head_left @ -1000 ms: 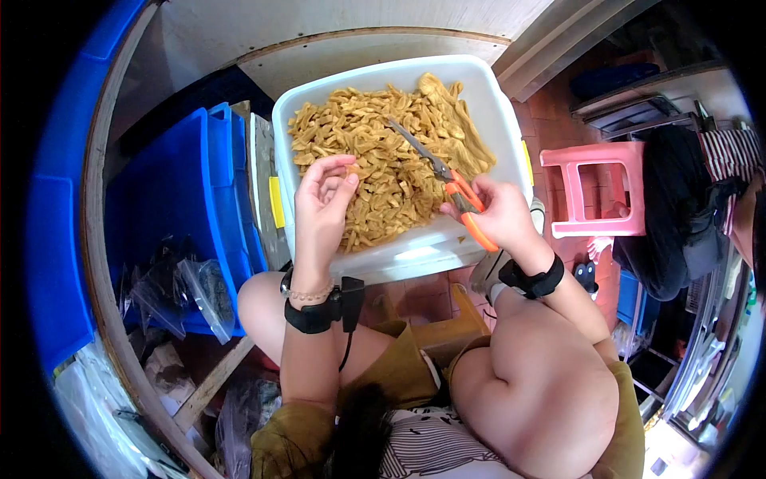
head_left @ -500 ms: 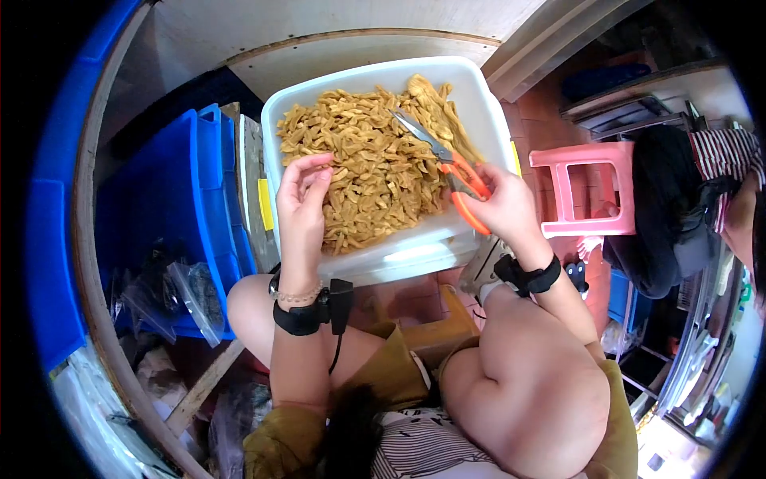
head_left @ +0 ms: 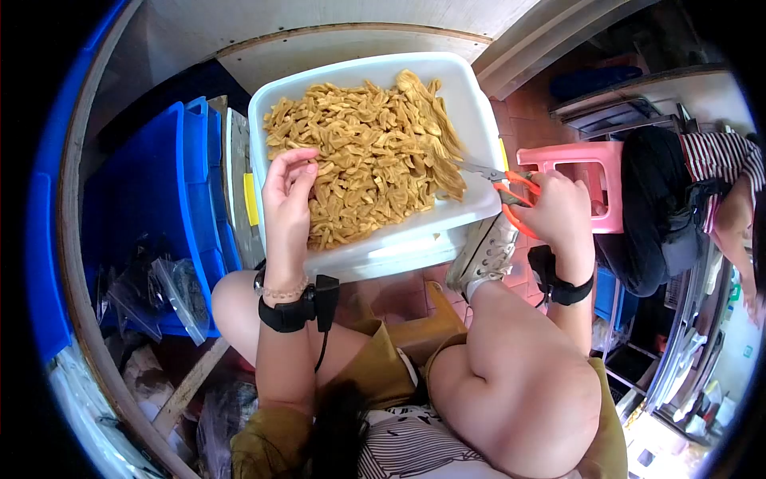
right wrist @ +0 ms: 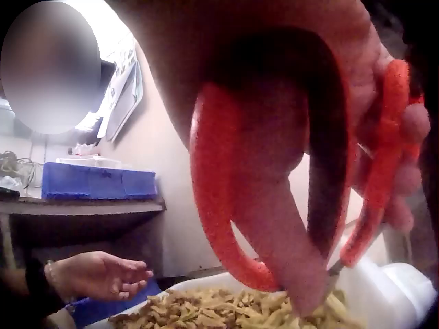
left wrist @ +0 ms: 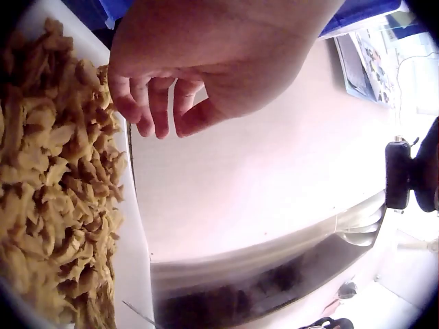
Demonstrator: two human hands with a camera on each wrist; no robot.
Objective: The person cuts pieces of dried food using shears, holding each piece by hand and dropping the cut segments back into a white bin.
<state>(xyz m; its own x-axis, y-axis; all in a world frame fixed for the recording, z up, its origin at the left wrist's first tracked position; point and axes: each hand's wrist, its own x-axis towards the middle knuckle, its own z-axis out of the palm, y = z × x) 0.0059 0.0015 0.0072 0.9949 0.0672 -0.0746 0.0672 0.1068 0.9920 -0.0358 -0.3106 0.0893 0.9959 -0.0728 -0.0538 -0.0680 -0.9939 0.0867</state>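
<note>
tub (head_left: 487, 120): standing in front of the person, holding a broad heap under its pale rim
cut pieces (head_left: 351, 160): filling most of the tub, lying loosely over one another, showing yellowish brown
long strips (head_left: 419, 100): lying along the right side of the heap, stretching from the far end towards the near right part, staying whole-looking beside the shorter pieces
left hand (head_left: 290, 188): hovering over the left edge of the heap, bending its fingers loosely, bringing the thumb near the index finger, showing nothing gripped in the left wrist view
right hand (head_left: 558, 209): gripping the scissors at the tub's right side, passing a digit through a loop, curling other fingers round the handles
scissors (head_left: 496, 176): crossing above the tub's right rim, pointing leftward, ending close beside the long strips; whether touching, not telling clearly
handles (head_left: 520, 223): showing orange, sitting inside the right hand
bracelet (head_left: 285, 294): circling the left wrist, sitting just above a black strap (head_left: 286, 314)
blue bins (head_left: 171, 191): standing left of the tub, near some plastic bags (head_left: 179, 291)
pink stool (head_left: 610, 188): standing on the tiled floor, right of the tub, partly hiding behind the right hand
shoe (head_left: 488, 251): resting near the tub's near right corner
</note>
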